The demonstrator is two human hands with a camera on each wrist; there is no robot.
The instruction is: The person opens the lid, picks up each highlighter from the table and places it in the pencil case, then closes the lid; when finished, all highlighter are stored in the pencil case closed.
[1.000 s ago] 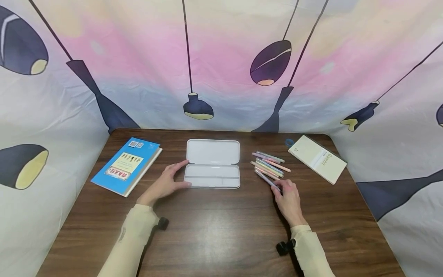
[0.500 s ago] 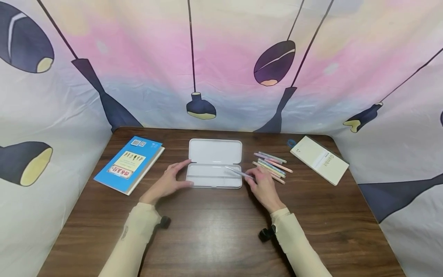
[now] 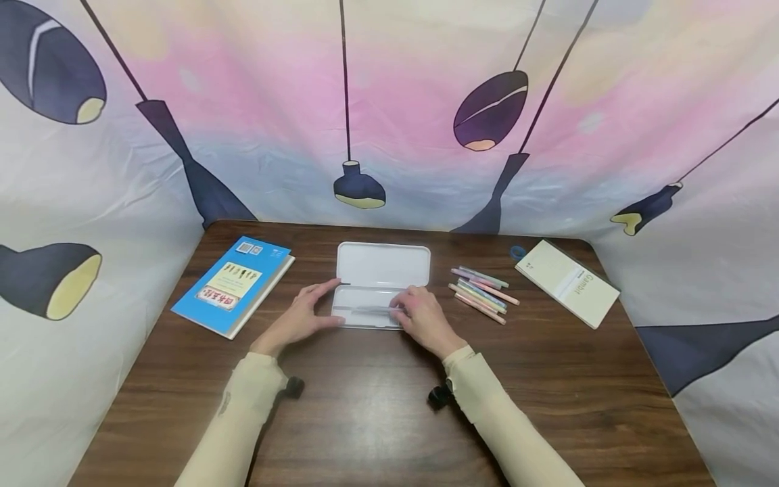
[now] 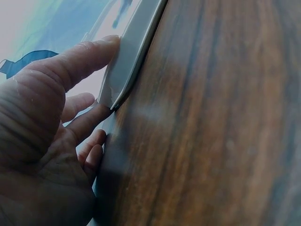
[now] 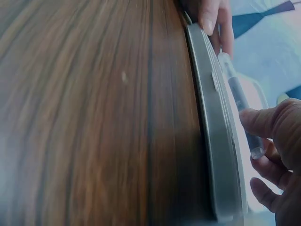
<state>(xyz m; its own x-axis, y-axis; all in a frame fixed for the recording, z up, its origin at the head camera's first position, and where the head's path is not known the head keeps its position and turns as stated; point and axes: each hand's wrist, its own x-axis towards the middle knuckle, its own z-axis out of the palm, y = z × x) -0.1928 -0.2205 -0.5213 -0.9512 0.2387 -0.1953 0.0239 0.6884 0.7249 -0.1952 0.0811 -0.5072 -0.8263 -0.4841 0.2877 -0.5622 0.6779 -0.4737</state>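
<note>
An open white pencil case (image 3: pixel 383 265) lies on the table, its lid folded back. My left hand (image 3: pixel 299 319) rests against its left end, thumb at the front edge and a finger near the hinge, fingers fairly straight. In the left wrist view the thumb (image 4: pixel 89 56) touches the case's wall (image 4: pixel 134 52). My right hand (image 3: pixel 422 319) is over the right part of the case's lower half. It pinches a grey pen (image 5: pixel 239 96) with clear ends between thumb and fingers. The pen lies lengthwise along the case; whether it touches the bottom cannot be seen.
Several pastel pens (image 3: pixel 481 294) lie in a loose group right of the case. Farther right are a cream notebook (image 3: pixel 569 284) and a small blue ring (image 3: pixel 517 252). A blue book (image 3: pixel 234 287) lies at left. A printed curtain (image 3: pixel 274 135) hangs behind the table (image 3: pixel 365 406).
My right hand has lifted the grey pen from the group and carried it left over the case, turning it roughly parallel to the case. My left hand has stayed at the case's left end.
</note>
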